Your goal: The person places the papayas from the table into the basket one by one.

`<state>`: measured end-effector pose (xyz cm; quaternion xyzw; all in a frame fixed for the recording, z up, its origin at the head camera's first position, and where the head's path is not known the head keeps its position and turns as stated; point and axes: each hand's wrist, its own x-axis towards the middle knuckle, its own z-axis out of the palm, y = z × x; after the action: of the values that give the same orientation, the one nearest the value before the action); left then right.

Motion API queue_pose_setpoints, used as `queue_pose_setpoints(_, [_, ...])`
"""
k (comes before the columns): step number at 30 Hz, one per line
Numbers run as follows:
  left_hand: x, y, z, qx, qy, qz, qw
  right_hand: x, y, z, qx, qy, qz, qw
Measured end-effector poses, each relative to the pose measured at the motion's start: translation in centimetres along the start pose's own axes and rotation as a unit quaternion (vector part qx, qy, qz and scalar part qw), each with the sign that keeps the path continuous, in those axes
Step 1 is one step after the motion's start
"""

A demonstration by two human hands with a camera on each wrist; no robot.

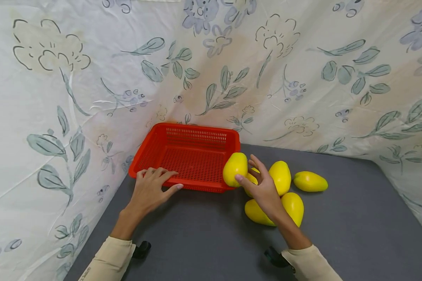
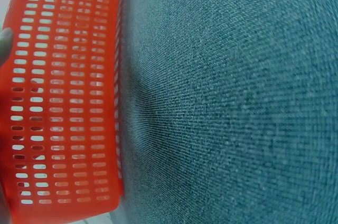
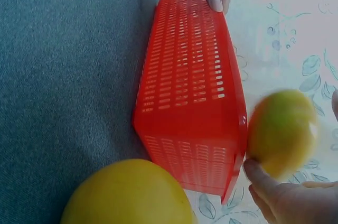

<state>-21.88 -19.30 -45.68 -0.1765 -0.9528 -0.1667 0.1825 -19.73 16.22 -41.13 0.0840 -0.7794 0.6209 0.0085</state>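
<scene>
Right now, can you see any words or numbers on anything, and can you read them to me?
Left sleeve cuff: small dark lettering, too small and cut off to read.
Red basket: no words or numbers.
Yellow fruits: no labels or stickers visible.
Flowered cloth: printed flowers and leaves only, no writing.

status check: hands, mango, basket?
Left hand rests on red basket front rim. Right hand holds one yellow mango at basket's right corner, above the rim. Basket empty; nothing blocking.

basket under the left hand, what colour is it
Red, with slotted holes all over; the basket shows best in the head view.
</scene>
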Motion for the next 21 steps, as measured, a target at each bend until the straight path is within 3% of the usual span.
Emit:
queue_pose_setpoints(8, [0.1, 0.3, -0.1, 0.004, -0.014, -0.013, 0.9998, -0.1, 0.2, -0.5, -0.013, 0.001, -0.004, 1.0])
queue_pose_setpoints(21, [0.4, 0.8, 0.3, 0.007, -0.006, -0.016, 0.9998, -0.2, 1.6, -3.0, -0.032, 0.004, -0.004, 0.999])
